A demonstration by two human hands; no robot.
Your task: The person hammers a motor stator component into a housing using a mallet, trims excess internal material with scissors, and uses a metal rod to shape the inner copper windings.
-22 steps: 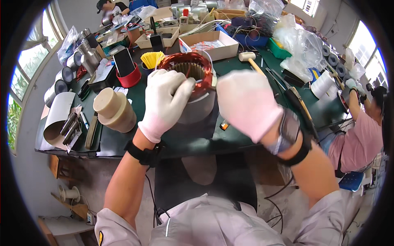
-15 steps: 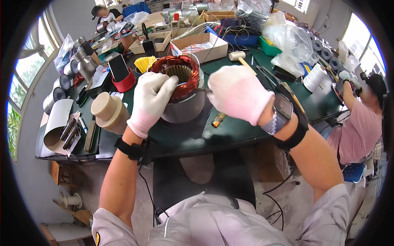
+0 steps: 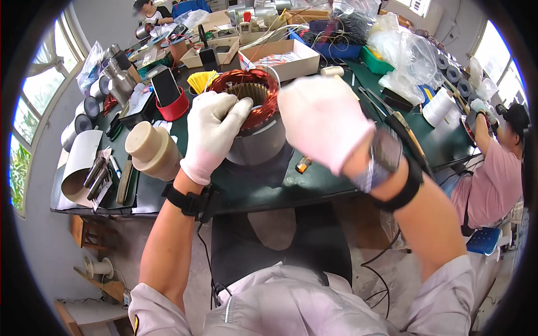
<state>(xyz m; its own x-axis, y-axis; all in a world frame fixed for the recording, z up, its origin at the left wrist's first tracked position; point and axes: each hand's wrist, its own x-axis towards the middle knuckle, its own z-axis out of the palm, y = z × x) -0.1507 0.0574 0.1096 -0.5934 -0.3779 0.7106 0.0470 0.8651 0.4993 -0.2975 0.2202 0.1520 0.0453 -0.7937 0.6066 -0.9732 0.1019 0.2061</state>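
Near the upper middle of the frame, a ring of red-brown copper wire (image 3: 270,96) sits on top of a grey metal cylinder (image 3: 256,148), which stands upright on a dark green table (image 3: 263,193). The wearer's two gloved hands meet around this ring. The left hand (image 3: 213,130) is at its front left edge, fingers curled and thumb laid toward the opening; it touches the wire, but whether it pinches a strand cannot be told. The right hand (image 3: 326,120) is blurred, just right of the ring, with its back to the camera. It looks rounded like a loose fist; what it holds, if anything, is hidden, and so is any contact with the wire.

The step in hand appears to be handwork on the upper edge of the wire, the left hand steadying and the right hand working beside it. The next move seems to call for keeping the cylinder steady and the right fingers close to the ring without snagging strands.

Left of the left hand stands a stepped beige block (image 3: 154,151). Yellow strips (image 3: 202,82) are bunched just behind the ring, at its upper left. Below the right hand lies a small orange-ended object (image 3: 303,164), too small to identify.
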